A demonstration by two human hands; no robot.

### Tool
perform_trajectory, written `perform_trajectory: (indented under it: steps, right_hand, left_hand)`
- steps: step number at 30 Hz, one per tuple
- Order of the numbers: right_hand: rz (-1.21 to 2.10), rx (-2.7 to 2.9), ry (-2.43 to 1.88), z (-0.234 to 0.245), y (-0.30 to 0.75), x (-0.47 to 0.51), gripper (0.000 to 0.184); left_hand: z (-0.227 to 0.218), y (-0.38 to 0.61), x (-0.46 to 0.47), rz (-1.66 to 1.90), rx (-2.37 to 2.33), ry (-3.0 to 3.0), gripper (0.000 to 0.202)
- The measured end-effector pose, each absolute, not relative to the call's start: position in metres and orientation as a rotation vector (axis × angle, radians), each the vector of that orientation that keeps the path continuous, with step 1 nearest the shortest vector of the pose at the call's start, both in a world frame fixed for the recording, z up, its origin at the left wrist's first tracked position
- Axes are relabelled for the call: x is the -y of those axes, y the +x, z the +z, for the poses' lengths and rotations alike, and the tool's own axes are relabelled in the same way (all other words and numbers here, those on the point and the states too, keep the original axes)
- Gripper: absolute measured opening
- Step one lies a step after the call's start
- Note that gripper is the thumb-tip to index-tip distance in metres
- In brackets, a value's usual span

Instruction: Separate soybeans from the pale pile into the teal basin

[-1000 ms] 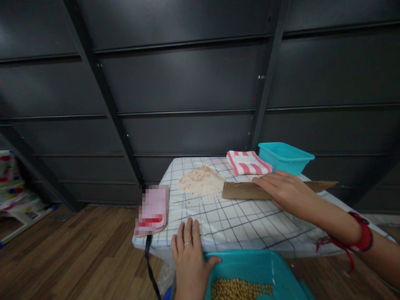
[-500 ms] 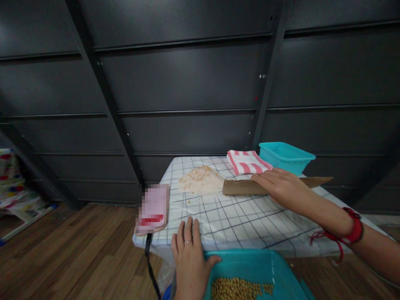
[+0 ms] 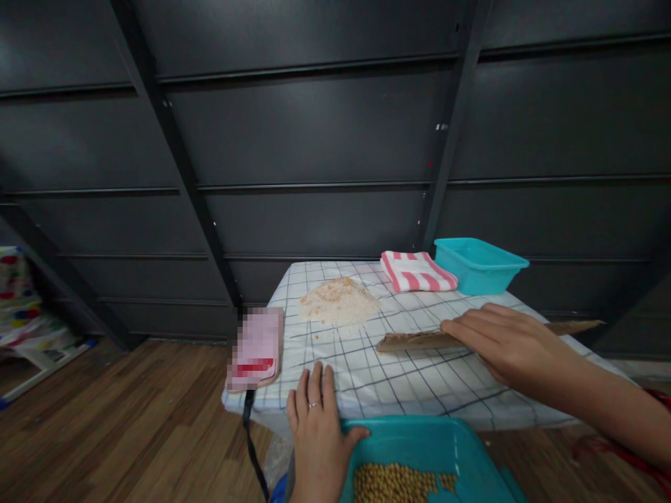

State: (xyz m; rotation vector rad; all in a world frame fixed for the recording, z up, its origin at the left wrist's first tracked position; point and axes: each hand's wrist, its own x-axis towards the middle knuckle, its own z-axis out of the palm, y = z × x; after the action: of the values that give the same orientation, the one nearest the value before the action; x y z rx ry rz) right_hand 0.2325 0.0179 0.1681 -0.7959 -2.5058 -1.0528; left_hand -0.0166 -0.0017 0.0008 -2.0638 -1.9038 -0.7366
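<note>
My right hand is closed round a long strip of cardboard, its lower edge at the checked tablecloth. Left of the strip, apart from it, lies a pile of white grains mixed with yellowish bits. My left hand wears a ring; its fingers lie spread on the table's front edge, with the thumb over the rim of a teal bin. Inside that bin are many tan beans, in part cut off by the frame's bottom.
A pink phone-like item, partly pixelated, lies at the table's left edge with a black strap hanging down. A folded pink-striped towel and a turquoise basin stand at the back right. Behind rises a dark panel wall.
My right hand has drawn the cardboard strip toward me and slightly right, away from the grain pile; the strip is now more tilted. My left hand has stayed put.
</note>
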Motion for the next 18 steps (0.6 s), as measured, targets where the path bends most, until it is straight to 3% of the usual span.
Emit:
perform_trajectory:
  steps: [13, 18]
  right_hand:
    - [-0.372, 2.471, -0.946, 0.170, 0.218, 0.022, 0.027]
    - [-0.701, 2.490, -0.792, 0.179, 0.214, 0.005, 0.032]
  left_hand:
    - [0.005, -0.014, 0.002, -0.755, 1.903, -2.067, 0.075]
    - [0.007, -0.012, 0.003, -0.753, 1.940, -2.024, 0.074]
